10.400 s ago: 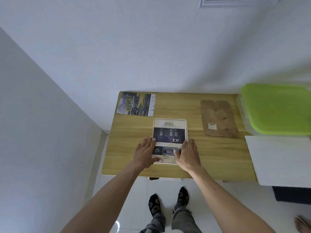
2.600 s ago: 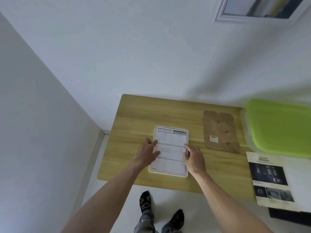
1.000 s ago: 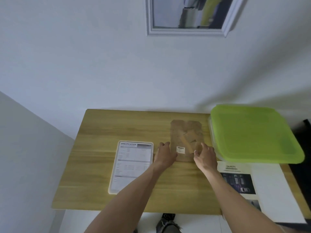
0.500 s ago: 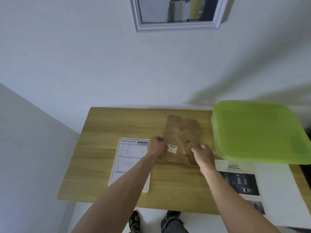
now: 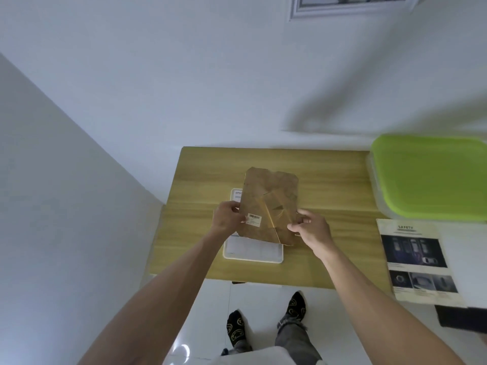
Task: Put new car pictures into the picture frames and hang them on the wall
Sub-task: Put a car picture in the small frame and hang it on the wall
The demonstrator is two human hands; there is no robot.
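Observation:
A brown backing board with a barcode sticker hangs tilted above the wooden table. My left hand pinches its left edge and my right hand pinches its lower right edge. Under the board lies a white picture frame with a printed sheet in it, mostly hidden. A removed "SAFETY" car page lies at the right on a white surface. Another framed picture hangs on the wall above.
A clear storage box with a green lid stands at the table's right end. A grey wall closes in on the left. A dark object lies at the lower right edge. My feet in black socks stand on the white floor.
Both hands have carried the brown backing board leftward from beside the green-lidded box to above the white frame, which it now largely covers. The view has shifted left.

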